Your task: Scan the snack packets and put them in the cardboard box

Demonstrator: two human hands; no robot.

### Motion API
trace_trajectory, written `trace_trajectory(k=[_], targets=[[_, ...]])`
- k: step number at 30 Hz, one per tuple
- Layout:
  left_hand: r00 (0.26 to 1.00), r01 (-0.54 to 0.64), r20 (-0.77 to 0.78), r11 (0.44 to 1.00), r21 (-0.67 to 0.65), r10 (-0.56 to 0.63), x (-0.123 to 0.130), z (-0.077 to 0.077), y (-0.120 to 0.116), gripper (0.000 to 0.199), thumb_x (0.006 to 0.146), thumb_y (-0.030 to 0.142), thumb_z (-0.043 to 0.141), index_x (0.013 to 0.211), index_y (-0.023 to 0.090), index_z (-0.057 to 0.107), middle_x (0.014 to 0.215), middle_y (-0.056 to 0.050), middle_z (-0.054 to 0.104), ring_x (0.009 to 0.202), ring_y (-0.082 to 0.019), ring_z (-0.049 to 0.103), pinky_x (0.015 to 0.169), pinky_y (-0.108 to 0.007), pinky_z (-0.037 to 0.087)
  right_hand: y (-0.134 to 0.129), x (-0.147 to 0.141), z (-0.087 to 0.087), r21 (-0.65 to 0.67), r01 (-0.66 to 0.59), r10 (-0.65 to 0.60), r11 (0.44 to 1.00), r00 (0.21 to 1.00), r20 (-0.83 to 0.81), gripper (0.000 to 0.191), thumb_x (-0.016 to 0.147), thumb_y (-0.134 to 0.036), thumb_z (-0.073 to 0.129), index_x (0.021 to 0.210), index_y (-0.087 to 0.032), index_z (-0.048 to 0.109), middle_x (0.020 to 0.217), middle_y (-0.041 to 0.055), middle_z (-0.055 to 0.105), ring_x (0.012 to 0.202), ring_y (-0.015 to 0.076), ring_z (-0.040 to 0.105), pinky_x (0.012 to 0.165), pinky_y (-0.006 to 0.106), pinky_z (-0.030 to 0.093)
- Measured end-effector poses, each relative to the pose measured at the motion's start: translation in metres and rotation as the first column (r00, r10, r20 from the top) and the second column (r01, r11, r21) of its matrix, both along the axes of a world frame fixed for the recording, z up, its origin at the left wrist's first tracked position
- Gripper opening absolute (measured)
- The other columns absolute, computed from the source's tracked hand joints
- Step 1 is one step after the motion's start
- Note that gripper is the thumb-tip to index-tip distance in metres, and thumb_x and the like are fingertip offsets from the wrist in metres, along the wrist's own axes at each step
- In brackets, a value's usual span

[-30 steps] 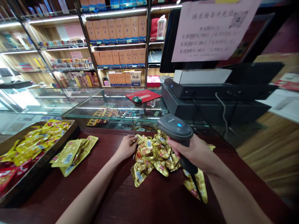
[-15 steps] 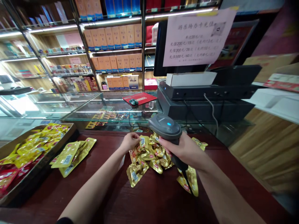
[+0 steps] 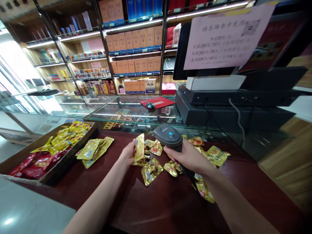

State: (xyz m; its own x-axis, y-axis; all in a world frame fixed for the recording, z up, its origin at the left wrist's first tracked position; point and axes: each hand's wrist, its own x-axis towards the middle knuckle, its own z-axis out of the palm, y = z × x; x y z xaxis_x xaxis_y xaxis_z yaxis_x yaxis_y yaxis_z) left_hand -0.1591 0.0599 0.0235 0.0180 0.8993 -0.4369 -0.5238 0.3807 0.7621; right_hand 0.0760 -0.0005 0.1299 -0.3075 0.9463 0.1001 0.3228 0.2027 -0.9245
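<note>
My right hand (image 3: 186, 154) is wrapped round the handle of a dark grey barcode scanner (image 3: 168, 134), whose blue light is lit on top. Its cable hangs down past my wrist. My left hand (image 3: 128, 152) grips a yellow snack packet (image 3: 139, 148) held upright, tilted a little; my fingertips are partly behind it. Loose gold snack packets (image 3: 151, 171) lie on the dark red counter between and under my hands. More yellow packets (image 3: 216, 155) lie to the right, beyond my right forearm. A small stack of yellow packets (image 3: 95, 151) rests on the left.
A cardboard tray (image 3: 55, 167) of yellow and red packets stands at the far left. Behind the counter (image 3: 146, 208) are a glass display case (image 3: 109, 110), a mouse (image 3: 150, 105) on a red mat, and a black register (image 3: 234, 112) with a paper sign (image 3: 226, 39).
My left hand has lifted a yellow packet from the pile. The heap has been spread, with more packets now on the right. The view has turned left.
</note>
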Motion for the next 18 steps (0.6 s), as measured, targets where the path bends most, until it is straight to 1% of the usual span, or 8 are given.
trace_trajectory(k=[2, 3, 5, 8, 9, 11, 14, 18], targets=[[0.984, 0.166, 0.071, 0.986, 0.004, -0.166, -0.001, 0.007, -0.018, 0.032, 0.081, 0.038, 0.071, 0.098, 0.013, 0.062, 0.086, -0.01, 0.073, 0.075, -0.023, 0.072, 0.074, -0.038, 0.059, -0.004, -0.004, 0.0, 0.067, -0.049, 0.048, 0.997, 0.999, 0.012, 0.026, 0.078, -0.033, 0.068, 0.1, -0.019, 0.066, 0.081, 0.0044, 0.072, 0.07, 0.0196, 0.065, 0.065, 0.033, 0.052], [0.974, 0.214, 0.071, 0.976, 0.027, -0.216, -0.002, 0.011, -0.026, 0.03, 0.079, 0.032, 0.073, 0.1, 0.012, 0.064, 0.091, -0.012, 0.073, 0.082, -0.024, 0.072, 0.08, -0.039, 0.058, -0.005, -0.006, -0.001, 0.08, -0.072, 0.07, 0.994, 0.997, 0.021, 0.028, 0.078, -0.032, 0.068, 0.103, -0.02, 0.066, 0.086, 0.005, 0.073, 0.075, 0.0207, 0.066, 0.068, 0.034, 0.053], [0.968, 0.245, 0.025, 0.965, 0.096, -0.248, -0.003, 0.015, -0.038, 0.032, 0.071, 0.017, 0.077, 0.101, 0.01, 0.066, 0.098, -0.014, 0.074, 0.09, -0.025, 0.072, 0.088, -0.038, 0.056, -0.009, -0.01, -0.004, 0.031, -0.101, 0.099, 0.994, 0.994, 0.049, 0.029, 0.078, -0.032, 0.068, 0.104, -0.019, 0.065, 0.079, 0.0037, 0.072, 0.069, 0.0201, 0.066, 0.063, 0.033, 0.053], [0.98, 0.19, -0.094, 0.967, 0.167, -0.176, -0.003, 0.012, -0.045, 0.041, 0.057, 0.012, 0.085, 0.095, 0.01, 0.069, 0.095, -0.013, 0.075, 0.088, -0.026, 0.072, 0.087, -0.039, 0.057, -0.013, -0.016, -0.009, -0.116, -0.144, 0.155, 0.983, 0.984, 0.09, 0.021, 0.08, -0.033, 0.066, 0.095, -0.019, 0.063, 0.055, -0.0027, 0.062, 0.047, 0.016, 0.057, 0.047, 0.028, 0.045], [0.982, 0.158, -0.138, 0.969, 0.19, -0.133, -0.003, 0.009, -0.044, 0.044, 0.054, 0.014, 0.087, 0.094, 0.01, 0.07, 0.091, -0.012, 0.075, 0.083, -0.025, 0.072, 0.083, -0.039, 0.058, -0.014, -0.018, -0.011, -0.139, -0.167, 0.18, 0.976, 0.979, 0.094, 0.019, 0.081, -0.034, 0.066, 0.093, -0.019, 0.063, 0.052, -0.0036, 0.06, 0.045, 0.0155, 0.055, 0.046, 0.028, 0.044], [0.97, 0.107, -0.236, 0.967, 0.233, -0.05, -0.002, 0.005, -0.041, 0.048, 0.049, 0.021, 0.09, 0.092, 0.011, 0.071, 0.083, -0.008, 0.076, 0.074, -0.024, 0.072, 0.073, -0.037, 0.059, -0.015, -0.021, -0.015, -0.114, -0.206, 0.217, 0.972, 0.972, 0.095, 0.019, 0.081, -0.035, 0.067, 0.092, -0.019, 0.066, 0.053, -0.0028, 0.062, 0.048, 0.0167, 0.058, 0.049, 0.029, 0.047], [0.936, 0.088, -0.351, 0.949, 0.302, 0.024, -0.002, 0.005, -0.035, 0.049, 0.047, 0.029, 0.091, 0.089, 0.012, 0.073, 0.077, -0.006, 0.075, 0.069, -0.023, 0.071, 0.065, -0.032, 0.057, -0.015, -0.024, -0.021, 0.023, -0.186, 0.183, 0.982, 0.977, 0.108, 0.026, 0.076, -0.033, 0.071, 0.098, -0.02, 0.069, 0.07, 0.0018, 0.072, 0.068, 0.0219, 0.068, 0.064, 0.033, 0.053], [0.931, 0.103, -0.363, 0.933, 0.346, 0.031, -0.001, 0.016, -0.03, 0.049, 0.046, 0.03, 0.091, 0.089, 0.012, 0.073, 0.08, -0.006, 0.076, 0.07, -0.021, 0.071, 0.064, -0.031, 0.057, -0.01, -0.025, -0.026, 0.144, -0.134, 0.11, 0.98, 0.981, 0.162, 0.033, 0.075, -0.028, 0.071, 0.107, -0.017, 0.069, 0.1, 0.0079, 0.076, 0.095, 0.0268, 0.068, 0.086, 0.039, 0.052]])
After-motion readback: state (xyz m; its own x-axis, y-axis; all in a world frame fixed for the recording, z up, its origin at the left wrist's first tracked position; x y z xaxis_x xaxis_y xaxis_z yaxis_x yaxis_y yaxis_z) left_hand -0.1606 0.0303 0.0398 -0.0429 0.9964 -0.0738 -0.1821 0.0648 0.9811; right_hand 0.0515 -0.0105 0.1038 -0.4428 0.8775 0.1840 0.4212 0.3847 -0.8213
